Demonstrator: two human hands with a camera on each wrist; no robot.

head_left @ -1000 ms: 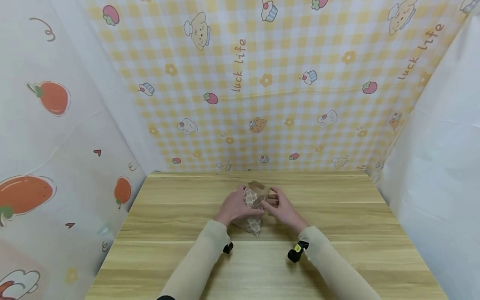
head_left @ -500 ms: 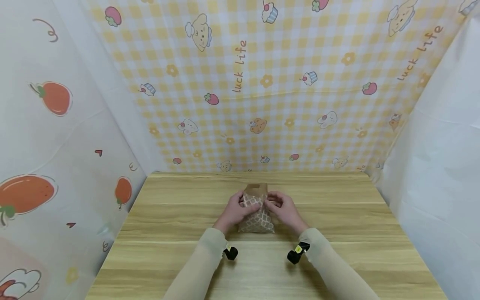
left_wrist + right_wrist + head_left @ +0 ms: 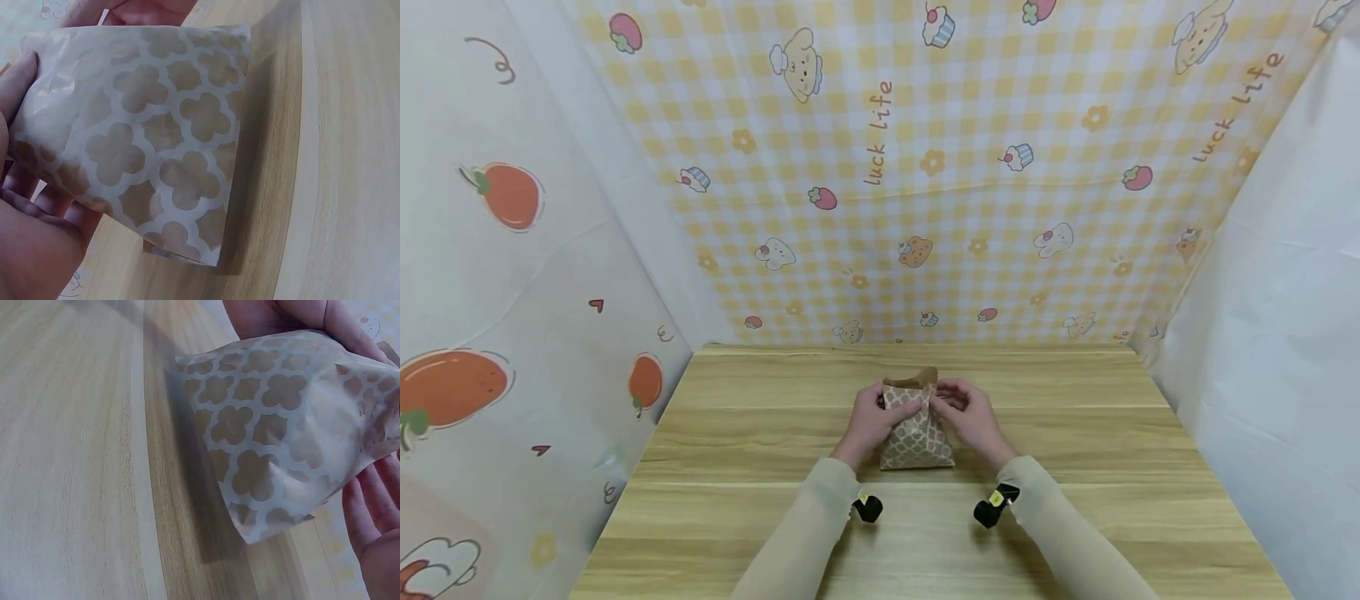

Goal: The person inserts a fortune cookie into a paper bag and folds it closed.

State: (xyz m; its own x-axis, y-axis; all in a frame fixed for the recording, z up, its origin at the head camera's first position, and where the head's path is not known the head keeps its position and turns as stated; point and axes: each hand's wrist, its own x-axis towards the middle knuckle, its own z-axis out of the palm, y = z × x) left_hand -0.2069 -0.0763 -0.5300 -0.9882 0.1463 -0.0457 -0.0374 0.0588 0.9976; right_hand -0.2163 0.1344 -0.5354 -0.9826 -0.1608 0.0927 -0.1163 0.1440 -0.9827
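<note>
Between my two hands is a small brown paper bag (image 3: 917, 437) with a white quatrefoil pattern, its plain brown top edge curving at the far end. My left hand (image 3: 872, 423) grips its left side, thumb across the front and fingers behind. On the other side my right hand (image 3: 967, 418) pinches the upper right edge. The left wrist view shows the bag (image 3: 169, 131) slightly puffed, its lower end above its shadow on the wood. Creases run across the bag (image 3: 269, 425) in the right wrist view. Whatever the bag may contain is hidden.
A wood-grain table (image 3: 760, 442) lies under the hands. Behind it hangs a yellow checked cloth (image 3: 925, 208) with cartoon prints. White sheets flank both sides, the left sheet (image 3: 565, 275) printed with orange fruit. Each wrist carries a small black camera, such as the right camera (image 3: 987, 513).
The paper bag has turned from a tilted pose to face me with its bottom edge toward me. Its top has shifted from flat to curved. Both hands have stayed on it.
</note>
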